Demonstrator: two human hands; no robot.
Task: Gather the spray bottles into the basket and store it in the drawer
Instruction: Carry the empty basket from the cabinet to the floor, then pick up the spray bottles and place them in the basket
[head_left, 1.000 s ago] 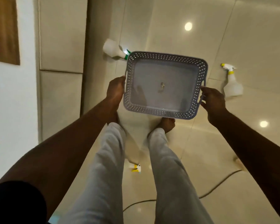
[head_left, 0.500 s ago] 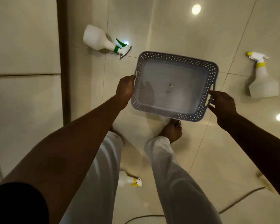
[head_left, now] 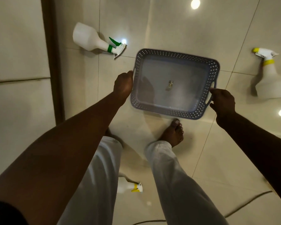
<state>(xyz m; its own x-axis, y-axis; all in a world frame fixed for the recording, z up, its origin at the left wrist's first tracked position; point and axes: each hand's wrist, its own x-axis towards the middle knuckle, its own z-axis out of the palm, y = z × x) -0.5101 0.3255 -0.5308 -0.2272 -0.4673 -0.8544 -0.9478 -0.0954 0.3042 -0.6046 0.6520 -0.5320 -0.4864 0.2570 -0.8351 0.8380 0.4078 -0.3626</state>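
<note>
Head view: the left hand [head_left: 123, 84] and right hand [head_left: 222, 101] grasp the empty perforated grey basket [head_left: 174, 111] by its ends above the tiled floor [head_left: 177, 26]. Gathering has not begun; the green-trigger spray bottle [head_left: 89, 38] lies nearest, so setting the basket down seems next.

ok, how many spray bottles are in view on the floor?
3. Green-trigger bottle lying on its side, upper left of the basket. Yellow-collar bottle at far right. Yellow-trigger bottle between the legs, partly hidden. None in the basket; others may be out of frame.

Head-worn view, straight down at floor [head_left: 177, 21]
</note>
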